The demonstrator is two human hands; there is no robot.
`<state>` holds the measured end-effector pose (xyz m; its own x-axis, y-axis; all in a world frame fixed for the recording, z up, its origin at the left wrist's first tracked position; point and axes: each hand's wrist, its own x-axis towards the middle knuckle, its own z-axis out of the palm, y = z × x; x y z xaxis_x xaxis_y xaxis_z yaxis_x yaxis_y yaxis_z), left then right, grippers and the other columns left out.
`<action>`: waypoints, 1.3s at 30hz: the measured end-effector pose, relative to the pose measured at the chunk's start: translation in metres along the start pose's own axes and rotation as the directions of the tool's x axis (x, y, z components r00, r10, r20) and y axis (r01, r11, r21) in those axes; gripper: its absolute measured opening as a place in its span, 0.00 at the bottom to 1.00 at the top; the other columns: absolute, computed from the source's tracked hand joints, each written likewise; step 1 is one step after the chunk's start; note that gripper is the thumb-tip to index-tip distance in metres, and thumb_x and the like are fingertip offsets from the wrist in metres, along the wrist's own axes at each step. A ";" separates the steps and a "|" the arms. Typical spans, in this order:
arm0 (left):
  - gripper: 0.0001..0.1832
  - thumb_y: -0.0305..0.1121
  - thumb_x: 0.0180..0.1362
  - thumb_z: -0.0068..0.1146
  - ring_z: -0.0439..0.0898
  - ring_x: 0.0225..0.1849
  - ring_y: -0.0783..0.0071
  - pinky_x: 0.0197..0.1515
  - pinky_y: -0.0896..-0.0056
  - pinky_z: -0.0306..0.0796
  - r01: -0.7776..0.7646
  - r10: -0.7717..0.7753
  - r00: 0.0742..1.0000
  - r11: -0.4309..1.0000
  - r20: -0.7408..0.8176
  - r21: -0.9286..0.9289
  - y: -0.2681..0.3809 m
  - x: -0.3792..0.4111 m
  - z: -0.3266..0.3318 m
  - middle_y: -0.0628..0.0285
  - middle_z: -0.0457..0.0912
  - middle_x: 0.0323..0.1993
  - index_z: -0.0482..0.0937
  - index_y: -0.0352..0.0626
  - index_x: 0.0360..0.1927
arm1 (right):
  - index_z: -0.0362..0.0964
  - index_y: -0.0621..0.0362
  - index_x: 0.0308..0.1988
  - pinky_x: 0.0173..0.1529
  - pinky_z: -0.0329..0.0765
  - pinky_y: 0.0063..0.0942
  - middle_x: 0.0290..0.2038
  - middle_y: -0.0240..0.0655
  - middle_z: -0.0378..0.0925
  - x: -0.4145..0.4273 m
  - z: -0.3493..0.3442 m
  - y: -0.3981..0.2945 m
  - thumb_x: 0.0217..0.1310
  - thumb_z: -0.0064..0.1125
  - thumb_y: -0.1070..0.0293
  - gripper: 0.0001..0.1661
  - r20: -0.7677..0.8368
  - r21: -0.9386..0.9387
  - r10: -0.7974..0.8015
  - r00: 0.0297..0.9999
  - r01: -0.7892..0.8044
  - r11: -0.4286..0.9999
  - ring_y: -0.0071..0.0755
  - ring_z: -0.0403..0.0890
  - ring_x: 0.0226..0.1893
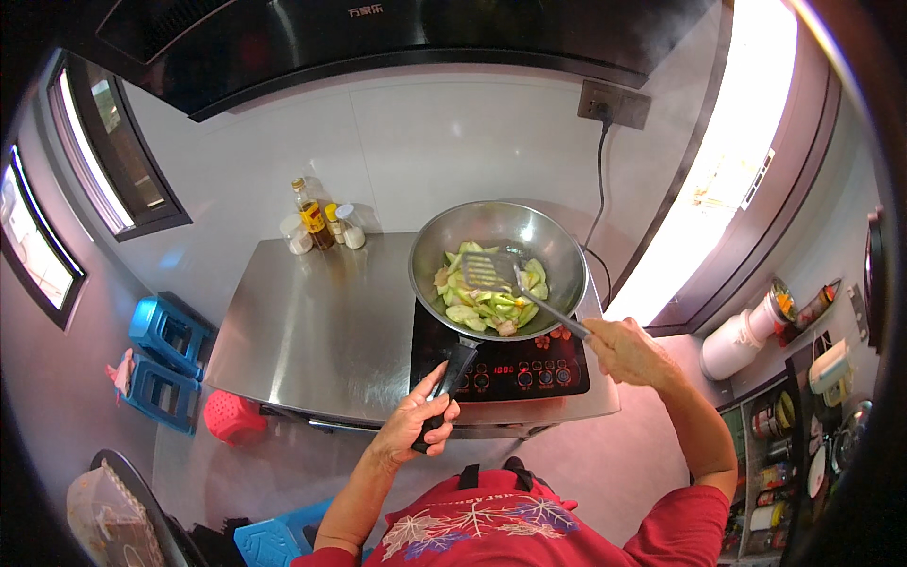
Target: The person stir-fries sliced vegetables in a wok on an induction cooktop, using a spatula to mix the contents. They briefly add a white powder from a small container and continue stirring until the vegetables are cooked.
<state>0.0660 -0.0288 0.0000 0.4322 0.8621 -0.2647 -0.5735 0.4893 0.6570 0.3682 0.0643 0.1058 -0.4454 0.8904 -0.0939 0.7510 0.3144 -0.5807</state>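
My left hand [419,418] grips the black handle [459,365] of a steel wok [545,248]. The wok stands on a black induction cooktop [499,368] with lit red digits and buttons on its panel. In my right hand [631,351] is the grey handle of a slotted spatula [490,271]. Its blade is over the food inside the wok, slightly blurred. Pale green vegetable slices [489,308], with a few pinkish-brown pieces among them, are heaped in the wok's near left part. The blade hides some of the slices.
A steel table [319,319] carries the cooktop. A brown sauce bottle [314,216] and several seasoning jars [350,227] stand at its back edge. A black power cord [601,170] runs to a wall socket [613,105]. Stools [166,393] stand left; a range hood [397,42] hangs above.
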 end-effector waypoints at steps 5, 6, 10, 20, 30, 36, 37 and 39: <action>0.34 0.33 0.67 0.44 0.62 0.15 0.83 0.15 0.77 0.62 0.000 0.000 1.000 1.000 0.012 0.002 0.000 -0.001 -0.003 0.63 0.68 0.31 0.42 0.63 0.72 | 0.66 0.62 0.35 0.28 0.75 0.48 0.18 0.53 0.73 -0.004 0.026 -0.006 0.63 0.47 0.67 0.09 0.068 -0.252 -0.074 0.995 0.089 0.964 0.58 0.77 0.20; 0.34 0.33 0.67 0.44 0.62 0.15 0.83 0.15 0.77 0.62 0.000 0.000 1.000 1.000 0.013 -0.005 0.000 -0.001 -0.003 0.63 0.68 0.31 0.42 0.63 0.72 | 0.68 0.64 0.35 0.30 0.75 0.50 0.20 0.54 0.74 0.001 0.032 -0.005 0.62 0.48 0.67 0.10 0.055 -0.276 -0.053 0.997 0.066 0.959 0.60 0.78 0.23; 0.34 0.32 0.67 0.43 0.61 0.15 0.83 0.15 0.77 0.61 0.011 -0.012 1.000 1.000 0.004 0.024 0.003 0.000 0.001 0.64 0.68 0.31 0.42 0.63 0.72 | 0.71 0.63 0.34 0.33 0.77 0.50 0.24 0.55 0.76 0.032 0.045 0.021 0.60 0.51 0.67 0.10 -0.004 -0.295 -0.018 1.000 0.016 0.955 0.63 0.79 0.28; 0.37 0.32 0.66 0.45 0.61 0.16 0.83 0.15 0.78 0.60 0.005 -0.005 1.000 1.000 -0.024 0.022 0.002 -0.002 -0.002 0.65 0.68 0.30 0.40 0.60 0.73 | 0.72 0.65 0.29 0.12 0.68 0.24 0.13 0.34 0.71 0.066 -0.015 0.047 0.63 0.45 0.66 0.14 0.007 0.240 0.161 0.987 -0.158 0.958 0.22 0.70 0.09; 0.36 0.32 0.67 0.44 0.60 0.15 0.84 0.14 0.80 0.61 0.022 -0.020 0.999 0.999 -0.032 0.047 0.006 -0.001 0.003 0.66 0.68 0.31 0.40 0.57 0.73 | 0.72 0.64 0.22 0.09 0.62 0.23 0.13 0.39 0.73 0.152 -0.050 0.158 0.59 0.50 0.66 0.16 0.110 0.123 -0.013 0.994 0.000 0.992 0.22 0.67 0.07; 0.36 0.32 0.67 0.44 0.60 0.15 0.85 0.14 0.81 0.60 0.018 -0.012 0.998 0.996 -0.068 0.092 0.009 -0.005 0.006 0.66 0.67 0.31 0.40 0.55 0.73 | 0.73 0.63 0.24 0.11 0.62 0.21 0.15 0.38 0.74 0.192 -0.042 0.097 0.57 0.51 0.66 0.13 0.278 0.271 0.090 0.956 -0.168 0.948 0.20 0.66 0.08; 0.36 0.33 0.66 0.44 0.60 0.15 0.85 0.14 0.81 0.60 0.025 -0.017 0.997 0.994 -0.073 0.103 0.009 -0.005 0.005 0.66 0.67 0.31 0.40 0.55 0.73 | 0.73 0.63 0.24 0.11 0.62 0.21 0.15 0.37 0.74 0.196 -0.039 0.088 0.57 0.51 0.66 0.13 0.288 0.255 0.061 0.956 -0.137 0.957 0.20 0.66 0.08; 0.36 0.33 0.66 0.44 0.60 0.15 0.85 0.14 0.81 0.61 0.020 -0.012 0.997 0.994 -0.073 0.104 0.009 -0.005 0.005 0.66 0.68 0.31 0.40 0.55 0.73 | 0.74 0.62 0.24 0.11 0.61 0.21 0.14 0.36 0.73 0.200 -0.036 0.074 0.57 0.51 0.66 0.13 0.305 0.203 0.014 0.952 -0.079 0.976 0.19 0.66 0.09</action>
<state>0.0620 -0.0294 0.0106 0.3871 0.8633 -0.3238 -0.4894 0.4901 0.7213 0.3526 0.2772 0.0731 -0.5622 0.7520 -0.3442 0.6693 0.1693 -0.7234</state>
